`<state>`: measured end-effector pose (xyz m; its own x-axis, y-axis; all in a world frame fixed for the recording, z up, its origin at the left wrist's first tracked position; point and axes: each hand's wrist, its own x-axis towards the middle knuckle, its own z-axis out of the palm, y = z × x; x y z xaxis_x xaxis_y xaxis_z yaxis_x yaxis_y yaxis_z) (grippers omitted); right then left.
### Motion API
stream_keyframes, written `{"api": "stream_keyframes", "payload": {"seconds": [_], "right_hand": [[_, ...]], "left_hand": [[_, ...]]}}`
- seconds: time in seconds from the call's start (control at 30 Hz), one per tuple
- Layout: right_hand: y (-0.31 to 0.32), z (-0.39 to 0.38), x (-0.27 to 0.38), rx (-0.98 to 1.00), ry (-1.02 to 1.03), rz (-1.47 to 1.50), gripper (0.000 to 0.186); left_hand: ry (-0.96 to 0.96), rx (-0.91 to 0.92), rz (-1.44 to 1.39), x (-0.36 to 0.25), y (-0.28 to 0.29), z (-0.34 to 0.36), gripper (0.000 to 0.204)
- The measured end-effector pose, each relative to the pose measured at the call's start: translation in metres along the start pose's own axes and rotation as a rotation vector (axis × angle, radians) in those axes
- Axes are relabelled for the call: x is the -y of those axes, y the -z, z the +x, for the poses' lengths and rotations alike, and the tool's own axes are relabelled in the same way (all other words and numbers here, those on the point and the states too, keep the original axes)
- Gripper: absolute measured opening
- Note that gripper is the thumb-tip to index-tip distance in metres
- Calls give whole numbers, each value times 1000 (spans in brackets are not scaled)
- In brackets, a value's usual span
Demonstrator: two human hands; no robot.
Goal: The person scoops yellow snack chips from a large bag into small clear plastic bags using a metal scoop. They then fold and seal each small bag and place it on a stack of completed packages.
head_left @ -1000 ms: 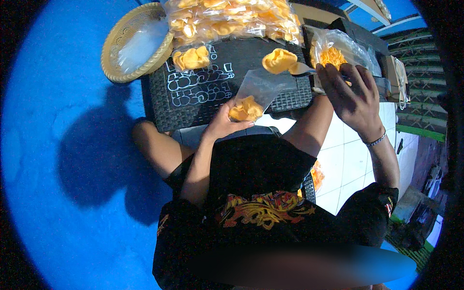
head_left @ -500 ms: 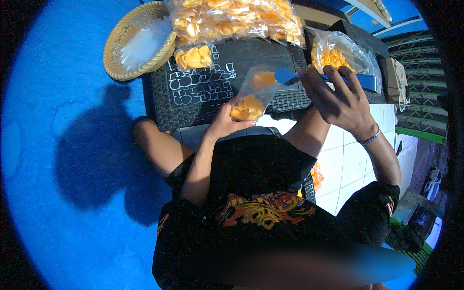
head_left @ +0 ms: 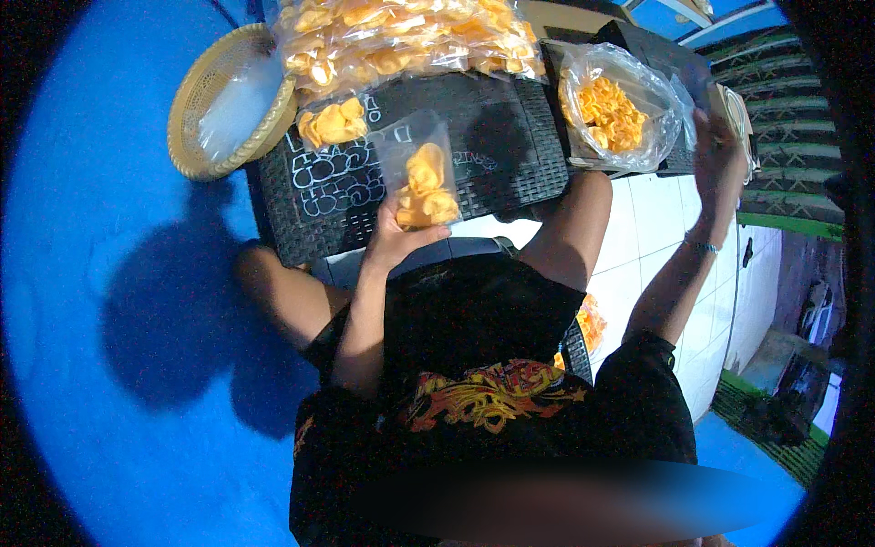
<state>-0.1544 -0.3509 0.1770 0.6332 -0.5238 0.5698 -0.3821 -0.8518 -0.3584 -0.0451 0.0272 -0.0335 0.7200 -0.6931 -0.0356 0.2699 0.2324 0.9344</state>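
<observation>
My left hand [head_left: 397, 241] is closed around the lower part of a small clear plastic bag [head_left: 421, 137], held upright over the near edge of the black table. Several orange-yellow crackers [head_left: 427, 187] lie in the bottom of that bag. Over to the right, my right hand [head_left: 719, 169] is raised beside a large open plastic bag [head_left: 668, 105] containing more orange crackers. Motion smears its fingers, so whether they grip anything does not show.
Filled cracker bags [head_left: 401, 46] are piled on the far side of the woven black table [head_left: 497, 187]. A single filled bag [head_left: 333, 123] lies before them. At the left stands a wicker basket [head_left: 187, 150] holding clear plastic bags. White cord [head_left: 736, 118] hangs at far right.
My right hand has moved right, away from the small bag, where a blue scoop was at its mouth. The scoop no longer shows clearly. My left hand has shifted left with the bag.
</observation>
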Motion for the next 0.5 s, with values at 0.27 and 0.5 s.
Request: {"api": "stream_keyframes", "payload": {"seconds": [0.27, 0.5], "right_hand": [[-83, -22, -56, 663, -168, -500, 40], [-103, -7, -62, 670, -67, -544, 36]], "left_hand": [[15, 101, 44, 7, -14, -4, 55], [-1, 29, -138, 6, -4, -2, 48]]}}
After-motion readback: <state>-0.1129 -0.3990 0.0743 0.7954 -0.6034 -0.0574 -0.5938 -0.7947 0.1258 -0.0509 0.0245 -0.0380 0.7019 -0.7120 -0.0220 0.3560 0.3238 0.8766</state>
